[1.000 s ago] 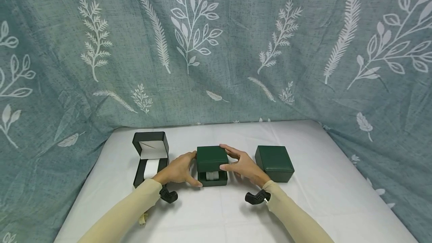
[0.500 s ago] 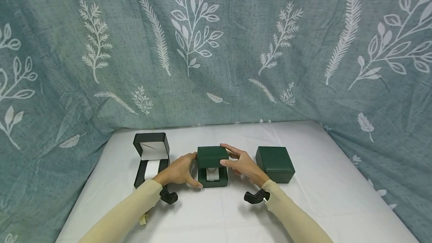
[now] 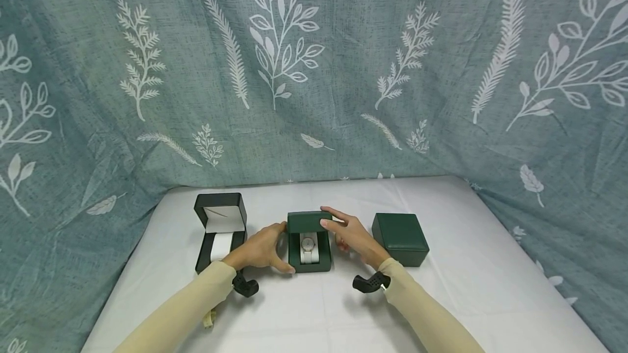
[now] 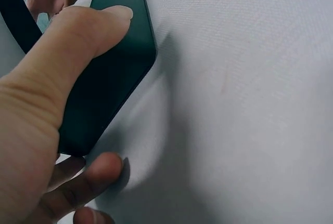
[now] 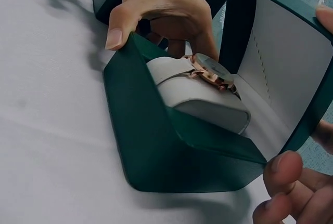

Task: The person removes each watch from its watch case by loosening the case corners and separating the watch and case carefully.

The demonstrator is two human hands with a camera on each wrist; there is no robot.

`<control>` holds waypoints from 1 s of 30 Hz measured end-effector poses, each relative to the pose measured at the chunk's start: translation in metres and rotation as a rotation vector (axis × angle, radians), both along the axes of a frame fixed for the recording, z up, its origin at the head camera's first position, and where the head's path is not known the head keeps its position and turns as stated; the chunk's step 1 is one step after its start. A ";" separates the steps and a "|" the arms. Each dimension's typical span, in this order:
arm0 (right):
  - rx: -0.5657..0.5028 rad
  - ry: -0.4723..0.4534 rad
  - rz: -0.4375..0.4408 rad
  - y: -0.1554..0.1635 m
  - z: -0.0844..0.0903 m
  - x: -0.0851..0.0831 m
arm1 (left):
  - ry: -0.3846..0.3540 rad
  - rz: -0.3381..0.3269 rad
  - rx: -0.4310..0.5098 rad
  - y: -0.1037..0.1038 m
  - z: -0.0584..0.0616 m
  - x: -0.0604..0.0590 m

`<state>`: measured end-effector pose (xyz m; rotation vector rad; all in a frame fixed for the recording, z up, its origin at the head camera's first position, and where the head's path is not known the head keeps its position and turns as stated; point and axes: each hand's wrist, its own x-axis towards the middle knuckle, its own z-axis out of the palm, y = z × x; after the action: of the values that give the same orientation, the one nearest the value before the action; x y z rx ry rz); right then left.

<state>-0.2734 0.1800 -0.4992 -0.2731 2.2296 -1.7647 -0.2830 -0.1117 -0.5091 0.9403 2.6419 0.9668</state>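
Observation:
A dark green watch box stands in the middle of the white table with its lid raised nearly upright. Inside, a rose-gold watch sits on a white pillow. My left hand grips the base from the left, thumb on its front corner. My right hand pinches the right edge of the lid, and its fingertips show at the box's near corner. The watch face shows clearly in the right wrist view.
An open black box with a white lining stands to the left of the green one. A closed dark green box sits to the right. A leaf-patterned teal cloth hangs behind the table and drapes both sides.
My right hand has swung the middle box's lid up from nearly closed to almost upright, uncovering the watch. My left hand has kept its hold on the base.

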 end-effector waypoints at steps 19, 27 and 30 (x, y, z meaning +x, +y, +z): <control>0.096 -0.100 -0.088 -0.006 0.017 -0.013 | -0.001 -0.004 -0.050 0.003 0.000 0.011; 0.117 -0.161 -0.123 -0.013 0.023 -0.018 | -0.001 0.009 -0.055 0.003 0.001 0.012; 0.109 -0.169 -0.138 -0.013 0.023 -0.018 | -0.013 0.015 -0.052 0.002 0.001 0.013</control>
<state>-0.2911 0.1666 -0.4767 0.0528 2.2586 -1.6560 -0.2698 -0.1094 -0.5079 0.9002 2.6536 0.8997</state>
